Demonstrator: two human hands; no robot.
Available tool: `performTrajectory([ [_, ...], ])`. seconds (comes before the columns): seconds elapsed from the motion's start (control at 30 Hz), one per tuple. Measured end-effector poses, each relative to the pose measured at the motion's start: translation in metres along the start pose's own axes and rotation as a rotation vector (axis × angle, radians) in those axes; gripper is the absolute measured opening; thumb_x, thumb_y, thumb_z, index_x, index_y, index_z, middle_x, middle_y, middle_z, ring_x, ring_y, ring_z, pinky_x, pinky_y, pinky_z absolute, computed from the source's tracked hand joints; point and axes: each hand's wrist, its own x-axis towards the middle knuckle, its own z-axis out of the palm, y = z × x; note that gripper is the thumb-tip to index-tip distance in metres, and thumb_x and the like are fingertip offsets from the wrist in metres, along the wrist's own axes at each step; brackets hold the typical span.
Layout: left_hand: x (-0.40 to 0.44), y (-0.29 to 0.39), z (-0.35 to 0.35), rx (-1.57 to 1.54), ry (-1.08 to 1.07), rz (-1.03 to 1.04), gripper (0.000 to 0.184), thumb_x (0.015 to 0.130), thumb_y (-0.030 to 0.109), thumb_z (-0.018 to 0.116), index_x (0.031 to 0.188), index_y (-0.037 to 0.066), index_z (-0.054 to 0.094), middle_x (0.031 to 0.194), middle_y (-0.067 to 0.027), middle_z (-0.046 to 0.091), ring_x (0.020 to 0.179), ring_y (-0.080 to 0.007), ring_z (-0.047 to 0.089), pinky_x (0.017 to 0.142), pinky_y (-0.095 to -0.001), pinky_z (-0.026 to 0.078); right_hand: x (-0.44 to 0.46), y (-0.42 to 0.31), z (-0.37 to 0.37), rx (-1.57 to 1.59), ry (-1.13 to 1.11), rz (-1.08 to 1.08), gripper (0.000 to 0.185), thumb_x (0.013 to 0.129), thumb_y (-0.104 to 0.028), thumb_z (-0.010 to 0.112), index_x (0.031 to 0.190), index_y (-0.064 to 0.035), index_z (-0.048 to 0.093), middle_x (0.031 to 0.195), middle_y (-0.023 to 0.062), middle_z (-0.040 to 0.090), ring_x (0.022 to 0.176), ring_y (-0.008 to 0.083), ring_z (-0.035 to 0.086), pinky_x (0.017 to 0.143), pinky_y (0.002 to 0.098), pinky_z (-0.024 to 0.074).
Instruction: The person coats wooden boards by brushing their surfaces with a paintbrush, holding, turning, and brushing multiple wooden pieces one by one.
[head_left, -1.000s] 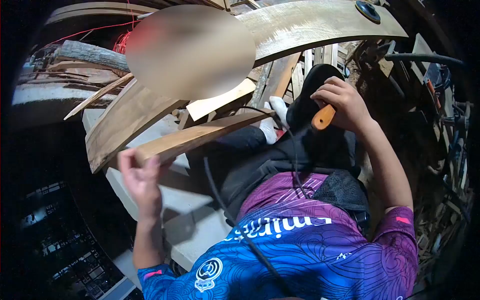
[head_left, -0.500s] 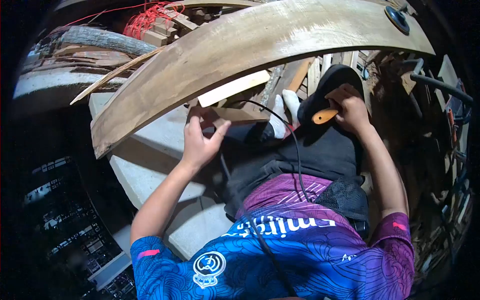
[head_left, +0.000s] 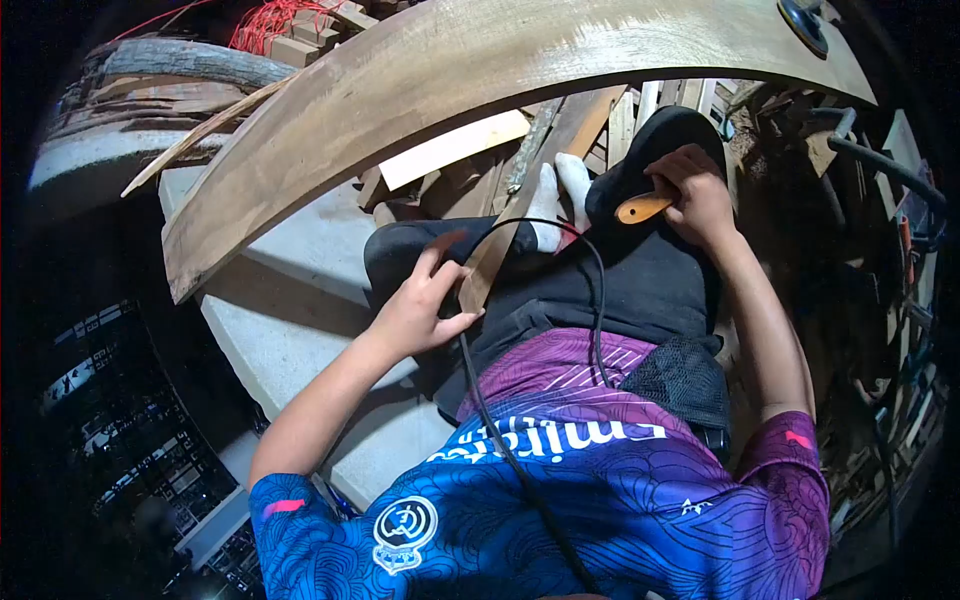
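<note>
My right hand (head_left: 692,195) is closed round a tool with an orange wooden handle (head_left: 642,209). A hole pierces the handle's end, and the tool's head is hidden by the hand. Over my lap, my left hand (head_left: 422,302) has its thumb and a finger about the near end of a short wooden strip (head_left: 487,268), with other fingers stretched out. The strip points away from me at a slant. A black cable (head_left: 600,300) loops over the strip and my legs.
A long curved board (head_left: 400,105) spans the view ahead, with a round dark pad (head_left: 803,28) on its right end. Scrap wood (head_left: 455,148) lies below it. At left are a pale slab (head_left: 265,310) and a log (head_left: 190,66); red string (head_left: 270,25) is behind.
My left hand has come down and nearer my body. The wooden strip has swung from lying crosswise to pointing away from me. The right hand keeps its hold on the orange handle.
</note>
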Motion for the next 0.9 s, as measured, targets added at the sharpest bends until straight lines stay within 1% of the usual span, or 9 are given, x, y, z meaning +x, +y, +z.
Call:
performTrajectory([
  [0.17,0.019,-0.008,-0.005,-0.301,-0.244,-0.180,0.053,0.075,0.023,0.084,0.115,0.004,0.055,0.139,-0.0189,0.045,0.132,-0.0324,0.048,0.102,-0.0472,0.048,0.001,0.000,0.001,-0.047,0.055,-0.091,0.016,0.077,-0.003,0.068,0.093,-0.0066,0.069,0.092,0.0073,0.068,0.096,0.0285,0.060,0.083,0.0390,0.0504],
  [0.23,0.030,0.002,-0.003,-0.524,-0.214,-0.120,0.050,0.071,0.022,0.085,0.107,0.003,0.057,0.129,-0.0177,0.054,0.122,-0.0318,0.055,0.103,-0.0372,0.044,-0.003,0.010,0.010,-0.051,-0.029,0.019,0.017,0.077,-0.004,0.068,0.093,-0.0069,0.069,0.092,0.0071,0.068,0.096,0.0284,0.060,0.084,0.0391,0.0503],
  [0.37,0.053,-0.003,0.015,-0.666,-0.260,-0.283,0.068,0.076,0.037,0.083,0.124,0.000,0.052,0.120,-0.0168,0.057,0.114,-0.0262,0.058,0.102,-0.0354,0.043,-0.008,0.023,0.020,-0.074,-0.113,0.099,0.018,0.076,-0.004,0.068,0.094,-0.0077,0.069,0.093,0.0072,0.069,0.096,0.0289,0.060,0.085,0.0399,0.0500],
  [0.5,0.071,0.000,0.019,-0.610,-0.277,-0.345,0.079,0.075,0.047,0.081,0.132,0.004,0.048,0.131,-0.0172,0.049,0.119,-0.0278,0.054,0.103,-0.0384,0.043,0.000,0.003,0.000,-0.036,-0.002,-0.040,0.019,0.075,-0.005,0.069,0.094,-0.0081,0.070,0.094,0.0073,0.069,0.096,0.0302,0.059,0.085,0.0409,0.0499],
  [0.63,0.077,-0.017,0.046,-0.191,-0.185,-0.084,0.105,0.065,0.050,0.087,0.144,0.006,0.033,0.143,-0.0212,0.033,0.134,-0.0361,0.040,0.115,-0.0410,0.031,0.002,0.000,-0.002,-0.037,0.029,-0.073,0.020,0.075,-0.005,0.069,0.094,-0.0085,0.070,0.094,0.0071,0.069,0.097,0.0304,0.059,0.085,0.0408,0.0497],
  [0.67,0.077,-0.021,0.050,-0.333,-0.177,-0.136,0.116,0.060,0.053,0.088,0.147,0.005,0.028,0.148,-0.0255,0.029,0.139,-0.0393,0.035,0.118,-0.0417,0.025,0.002,-0.002,-0.003,-0.049,0.021,-0.064,0.020,0.074,-0.006,0.069,0.094,-0.0087,0.070,0.094,0.0071,0.068,0.097,0.0305,0.059,0.085,0.0407,0.0496],
  [0.77,0.076,-0.029,0.061,-0.643,-0.099,-0.195,0.114,0.067,0.055,0.083,0.151,0.006,0.024,0.155,-0.0265,0.020,0.141,-0.0390,0.031,0.118,-0.0441,0.025,0.002,-0.002,-0.002,-0.074,0.024,-0.056,0.020,0.073,-0.006,0.070,0.093,-0.0095,0.070,0.094,0.0070,0.068,0.097,0.0306,0.059,0.086,0.0406,0.0495],
  [0.8,0.073,-0.040,0.072,-0.925,-0.153,-0.329,0.092,0.088,0.048,0.067,0.153,0.004,0.018,0.154,-0.0203,0.031,0.136,-0.0310,0.044,0.110,-0.0415,0.040,0.001,0.001,0.001,-0.090,0.029,-0.056,0.021,0.073,-0.007,0.070,0.093,-0.0097,0.070,0.094,0.0068,0.068,0.097,0.0305,0.059,0.086,0.0407,0.0493],
  [0.9,0.068,-0.064,0.078,-1.469,-0.239,-0.534,0.065,0.100,0.042,0.049,0.150,0.005,0.030,0.135,-0.0199,0.055,0.125,-0.0313,0.054,0.108,-0.0402,0.040,0.000,-0.001,-0.001,-0.084,-0.038,0.024,0.029,0.070,-0.007,0.070,0.098,-0.0109,0.069,0.097,0.0071,0.067,0.099,0.0318,0.059,0.091,0.0412,0.0478],
])
